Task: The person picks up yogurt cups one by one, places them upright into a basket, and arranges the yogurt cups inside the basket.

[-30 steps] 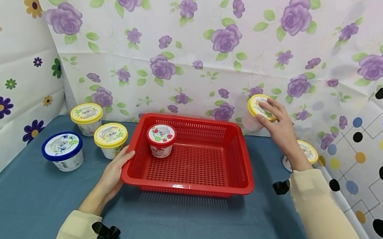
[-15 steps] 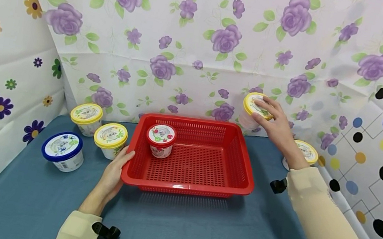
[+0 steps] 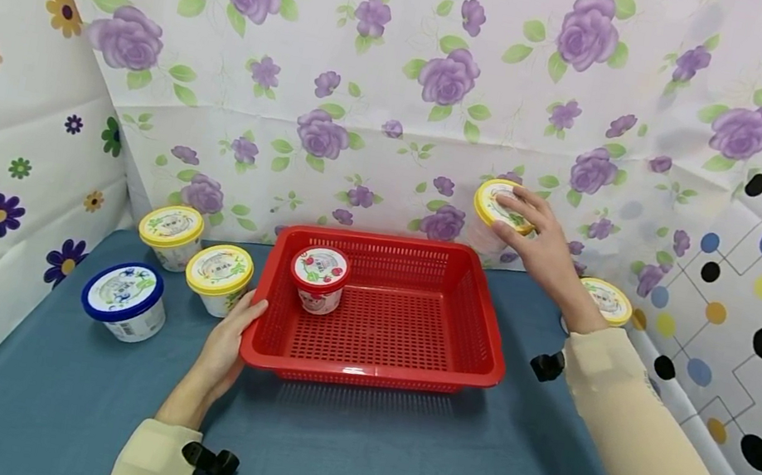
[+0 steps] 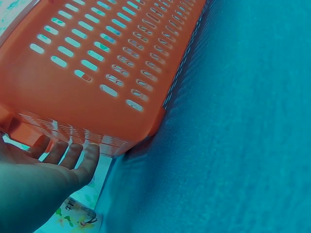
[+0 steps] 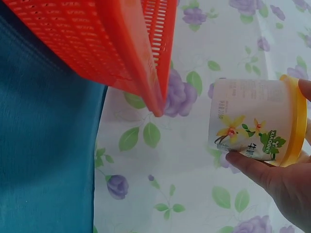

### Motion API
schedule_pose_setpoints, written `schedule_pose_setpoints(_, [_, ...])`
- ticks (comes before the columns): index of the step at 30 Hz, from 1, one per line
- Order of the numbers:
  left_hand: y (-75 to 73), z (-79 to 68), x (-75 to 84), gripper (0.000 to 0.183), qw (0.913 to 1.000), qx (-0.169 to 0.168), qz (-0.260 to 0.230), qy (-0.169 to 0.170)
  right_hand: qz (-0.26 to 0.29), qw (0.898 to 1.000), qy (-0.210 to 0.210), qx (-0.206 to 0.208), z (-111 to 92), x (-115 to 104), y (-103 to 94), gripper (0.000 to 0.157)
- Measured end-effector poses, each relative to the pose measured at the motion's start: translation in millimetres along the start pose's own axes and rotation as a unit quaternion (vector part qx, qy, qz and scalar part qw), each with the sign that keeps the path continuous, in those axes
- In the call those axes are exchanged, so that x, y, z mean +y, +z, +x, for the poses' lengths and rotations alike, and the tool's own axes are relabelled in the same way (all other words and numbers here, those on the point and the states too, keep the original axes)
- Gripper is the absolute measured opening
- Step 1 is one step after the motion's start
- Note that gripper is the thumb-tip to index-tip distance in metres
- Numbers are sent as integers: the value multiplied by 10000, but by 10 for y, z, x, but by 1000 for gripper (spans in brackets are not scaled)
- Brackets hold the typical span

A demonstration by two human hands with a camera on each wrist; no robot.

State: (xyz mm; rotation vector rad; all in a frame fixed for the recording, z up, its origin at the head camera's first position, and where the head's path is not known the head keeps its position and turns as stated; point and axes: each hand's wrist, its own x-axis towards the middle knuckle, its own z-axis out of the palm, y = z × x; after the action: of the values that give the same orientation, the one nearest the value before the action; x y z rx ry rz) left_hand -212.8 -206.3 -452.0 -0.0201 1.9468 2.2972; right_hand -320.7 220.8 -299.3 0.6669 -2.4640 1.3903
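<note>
My right hand grips a yellow-lidded tub, held up off the table behind the right rear corner of the red plastic basket. In the right wrist view, fingers curl around the lid while one runs along the printed wall of the tub. At the basket's left end my left hand holds the rim, thumb on top; the left wrist view has its fingers bent under that rim. Inside the basket, toward the left, a small red-lidded tub stands upright.
Left of the basket stand two yellow-lidded tubs and a larger blue-lidded tub. Another yellow-lidded tub is partly hidden behind the right forearm. Floral sheeting hangs directly behind the blue-covered table.
My right hand has moved a little left with the yellow-lidded tub, closer to the basket. The left hand and the basket have stayed put.
</note>
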Motion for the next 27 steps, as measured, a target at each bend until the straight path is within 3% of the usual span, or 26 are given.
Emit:
schedule_pose_setpoints(10, [-1,5,-11,68,10000,-18,11,49,-175,9998,-108,-23,156,299,43,50])
schedule_pose_setpoints(27, [-10,8,-33,67,10000,-7,46,50,-122,9986,-383,-336,268,164,266,49])
